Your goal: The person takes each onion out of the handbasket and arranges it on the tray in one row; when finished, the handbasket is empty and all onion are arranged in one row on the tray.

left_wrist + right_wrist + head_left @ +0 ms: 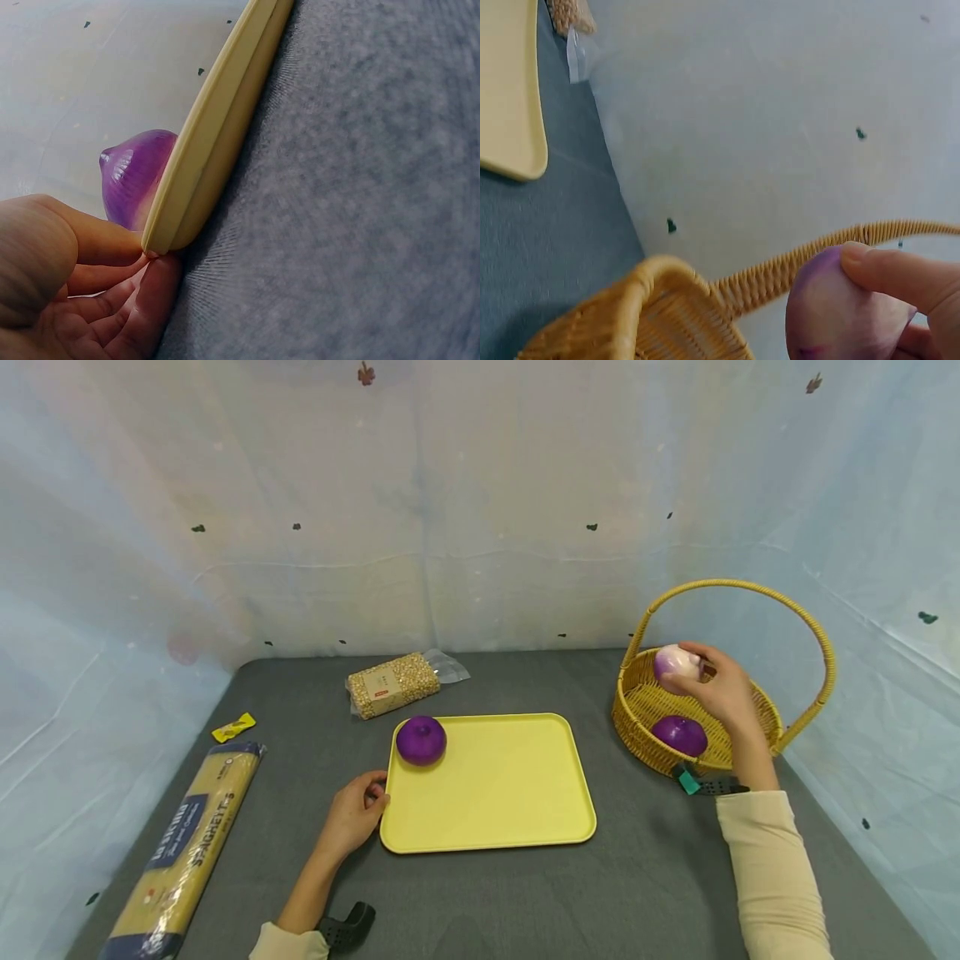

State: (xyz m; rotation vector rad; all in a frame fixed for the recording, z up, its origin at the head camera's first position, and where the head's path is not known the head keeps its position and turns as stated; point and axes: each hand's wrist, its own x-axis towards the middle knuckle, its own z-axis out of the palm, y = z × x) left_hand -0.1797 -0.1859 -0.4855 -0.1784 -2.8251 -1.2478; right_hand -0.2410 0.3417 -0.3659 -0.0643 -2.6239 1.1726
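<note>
My right hand (716,685) grips a pale purple onion (675,662) above the woven yellow basket (645,706); the right wrist view shows fingers (900,274) curled round that onion (840,315) beside the basket handle (795,270). A darker purple onion (679,735) lies inside the basket. Another purple onion (421,740) sits at the near-left corner of the yellow tray (502,785). My left hand (356,814) rests at the tray's left edge, fingers curled and touching its rim (210,142), with the onion (135,176) just behind the rim.
A bag of grain (393,683) lies behind the tray. A spaghetti packet (191,843) and a small yellow wrapper (233,727) lie at the left on the grey table (525,902). Pale sheeting walls the table on three sides.
</note>
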